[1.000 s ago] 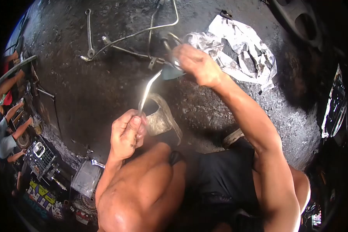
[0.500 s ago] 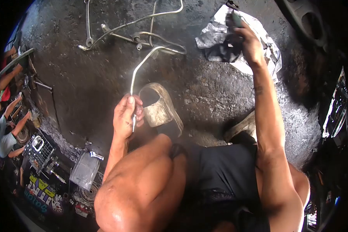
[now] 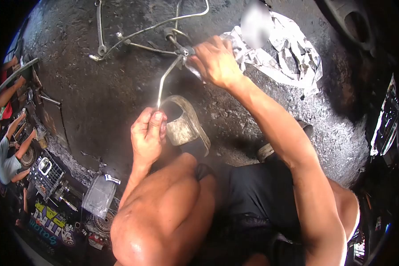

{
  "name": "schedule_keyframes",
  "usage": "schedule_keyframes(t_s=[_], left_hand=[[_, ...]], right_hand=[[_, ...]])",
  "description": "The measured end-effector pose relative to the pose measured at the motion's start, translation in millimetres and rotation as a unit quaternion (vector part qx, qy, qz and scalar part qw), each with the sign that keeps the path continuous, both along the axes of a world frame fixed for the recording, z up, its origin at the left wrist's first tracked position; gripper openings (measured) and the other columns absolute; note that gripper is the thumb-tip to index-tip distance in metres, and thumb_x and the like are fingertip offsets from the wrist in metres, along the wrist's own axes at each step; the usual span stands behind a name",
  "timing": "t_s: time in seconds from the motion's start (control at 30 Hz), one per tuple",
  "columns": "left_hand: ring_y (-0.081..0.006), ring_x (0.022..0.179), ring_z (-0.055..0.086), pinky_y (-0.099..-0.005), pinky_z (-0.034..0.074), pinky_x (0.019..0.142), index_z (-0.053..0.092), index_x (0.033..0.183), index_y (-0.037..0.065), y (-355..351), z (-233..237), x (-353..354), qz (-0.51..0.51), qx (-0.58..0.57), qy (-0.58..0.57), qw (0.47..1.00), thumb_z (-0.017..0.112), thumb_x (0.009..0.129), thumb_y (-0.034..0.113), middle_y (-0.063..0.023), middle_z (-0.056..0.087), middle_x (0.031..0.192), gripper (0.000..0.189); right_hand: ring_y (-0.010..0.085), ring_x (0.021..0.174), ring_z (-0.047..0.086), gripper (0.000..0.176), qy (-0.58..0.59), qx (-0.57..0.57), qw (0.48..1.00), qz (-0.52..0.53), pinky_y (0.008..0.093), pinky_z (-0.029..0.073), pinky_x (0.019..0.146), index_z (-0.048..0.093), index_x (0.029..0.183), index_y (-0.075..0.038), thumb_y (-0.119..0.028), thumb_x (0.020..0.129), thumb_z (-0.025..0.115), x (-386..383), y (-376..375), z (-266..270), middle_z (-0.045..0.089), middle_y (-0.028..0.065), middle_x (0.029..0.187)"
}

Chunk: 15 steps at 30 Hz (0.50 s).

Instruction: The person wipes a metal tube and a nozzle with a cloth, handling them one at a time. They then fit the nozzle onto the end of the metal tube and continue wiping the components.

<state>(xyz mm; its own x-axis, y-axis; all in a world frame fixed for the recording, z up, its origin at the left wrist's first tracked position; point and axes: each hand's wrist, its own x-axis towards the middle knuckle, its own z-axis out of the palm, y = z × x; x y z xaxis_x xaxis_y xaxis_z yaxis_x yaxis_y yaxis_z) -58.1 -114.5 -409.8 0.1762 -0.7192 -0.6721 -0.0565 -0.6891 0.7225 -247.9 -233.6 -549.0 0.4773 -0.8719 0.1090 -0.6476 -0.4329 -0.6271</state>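
Note:
A thin bent metal tube (image 3: pixel 163 84) rises from my left hand (image 3: pixel 148 131), whose fingers and thumb are closed around its lower end. My right hand (image 3: pixel 217 60) is closed near the tube's far bend. Under its fingers shows a pale grey scrap, apparently a rag (image 3: pixel 195 72); its grip on the tube is partly hidden. Other bent metal tubes (image 3: pixel 150 26) with end fittings lie on the floor just beyond. Right of my right hand is a crumpled silvery-white sheet (image 3: pixel 292 53), partly covered by a whitish blur.
A wrench (image 3: pixel 100 29) lies at the upper left. A worn, curved sandal-like piece (image 3: pixel 184 128) sits beside my left hand. On the left are a metal engine part (image 3: pixel 48 175), a grey container (image 3: pixel 99 195) and other people (image 3: pixel 9 159). A dark metal part (image 3: pixel 352 26) stands upper right.
My right hand has moved left from the crumpled sheet to the tube's far bend. The left hand keeps its hold, and the tube's far end has shifted slightly.

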Motion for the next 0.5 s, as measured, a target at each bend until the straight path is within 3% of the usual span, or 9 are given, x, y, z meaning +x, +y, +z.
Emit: schedule_keyframes(t_s=[0.1,0.23,0.43,0.5], left_hand=[[-0.002,0.047,0.037,-0.0169,0.027,0.037,0.053,0.085,0.007,-7,3,1,0.012,0.025,0.001,1.0,0.052,0.098,0.026,0.0041,0.043,0.061,0.023],[-0.0016,0.047,0.037,-0.017,0.026,0.036,0.054,0.085,0.008,-21,12,0,0.002,0.053,-0.008,0.999,0.051,0.098,0.025,0.0044,0.043,0.062,0.022],[-0.0012,0.047,0.036,-0.0176,0.025,0.037,0.053,0.082,0.008,-26,12,3,-0.065,0.056,-0.069,0.994,0.051,0.098,0.025,0.0051,0.043,0.061,0.024],[-0.0012,0.047,0.035,-0.0179,0.025,0.037,0.053,0.081,0.007,-28,11,2,-0.071,0.052,-0.08,0.993,0.051,0.099,0.025,0.0051,0.043,0.061,0.025]], right_hand=[[0.0273,0.094,0.052,0.022,0.064,-0.049,0.996,-0.029,0.0459,0.035,0.081,0.062,0.094,-0.009,-0.03,0.089,0.057,-15,11,-12,0.061,0.0062,0.094],[0.0271,0.095,0.051,0.02,0.076,0.002,0.997,-0.017,0.0456,0.036,0.08,0.062,0.093,-0.009,-0.028,0.087,0.057,-18,9,0,0.061,0.0063,0.093],[0.0292,0.094,0.053,0.025,0.058,0.014,0.998,-0.001,0.0471,0.037,0.078,0.058,0.088,-0.002,-0.027,0.085,0.058,9,-11,7,0.061,0.0131,0.09],[0.0291,0.093,0.054,0.025,0.019,-0.041,0.999,0.005,0.0454,0.038,0.077,0.058,0.088,-0.003,-0.027,0.084,0.059,13,-15,3,0.061,0.0132,0.09]])
